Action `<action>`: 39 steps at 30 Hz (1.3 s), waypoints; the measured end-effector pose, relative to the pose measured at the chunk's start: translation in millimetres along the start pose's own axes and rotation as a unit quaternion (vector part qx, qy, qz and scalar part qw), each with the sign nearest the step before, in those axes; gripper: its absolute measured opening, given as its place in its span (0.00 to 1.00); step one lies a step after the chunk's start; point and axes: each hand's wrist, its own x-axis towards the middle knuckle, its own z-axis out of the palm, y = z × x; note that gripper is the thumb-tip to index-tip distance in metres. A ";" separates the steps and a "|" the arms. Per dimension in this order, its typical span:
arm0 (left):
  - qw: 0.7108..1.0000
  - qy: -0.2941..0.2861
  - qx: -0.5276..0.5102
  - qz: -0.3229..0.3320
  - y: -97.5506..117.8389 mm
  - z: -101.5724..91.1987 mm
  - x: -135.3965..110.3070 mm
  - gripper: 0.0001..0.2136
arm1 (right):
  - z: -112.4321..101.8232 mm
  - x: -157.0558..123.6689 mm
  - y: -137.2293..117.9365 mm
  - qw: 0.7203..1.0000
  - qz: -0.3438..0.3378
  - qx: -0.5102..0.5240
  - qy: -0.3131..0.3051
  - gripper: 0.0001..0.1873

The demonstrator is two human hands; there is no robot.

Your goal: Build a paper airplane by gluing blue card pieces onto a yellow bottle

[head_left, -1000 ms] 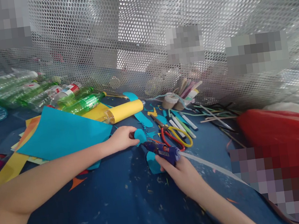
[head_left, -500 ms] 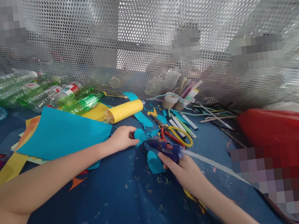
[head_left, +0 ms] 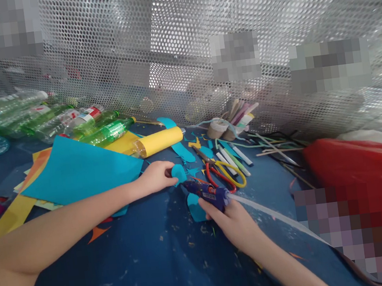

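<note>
My left hand (head_left: 159,175) is closed on a small rounded blue paper piece (head_left: 178,174). A dark brown bit shows between the fingers, too small to name. My right hand (head_left: 232,214) grips a dark blue glue gun (head_left: 209,192), its nozzle pointing left, close to the lower edge of the piece. A long whitish glue stick (head_left: 276,214) sticks out of the back of the gun. Under the gun stands a curved blue paper piece (head_left: 195,209), partly hidden by my right hand. Just beyond the gun lie scissors (head_left: 222,169) with red and yellow handles.
Blue sheets (head_left: 82,168) and a yellow-wrapped bottle (head_left: 159,142) lie left of centre. Plastic bottles (head_left: 113,131) line the back left. Markers (head_left: 228,162), paper scraps and a tub of sticks (head_left: 234,128) are at the back. A perforated metal screen (head_left: 112,46) stands behind; red plastic (head_left: 360,159) is at right.
My right hand has moved the glue gun slightly left, bringing its nozzle nearer the blue paper piece. My left hand has stayed almost still.
</note>
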 end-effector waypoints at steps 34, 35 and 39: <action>1.000 0.004 -0.007 0.006 -2.6 2.3 -0.9 0.03 | -1.3 3.4 3.9 0.999 -0.005 0.024 0.026 0.22; 1.000 0.005 -0.005 0.009 -2.5 2.2 -1.1 0.03 | -2.3 4.3 4.6 0.999 -0.006 0.025 0.032 0.22; 1.000 0.010 0.001 0.018 -2.8 1.8 -1.3 0.04 | -5.3 7.1 4.4 0.999 -0.003 -0.001 0.040 0.23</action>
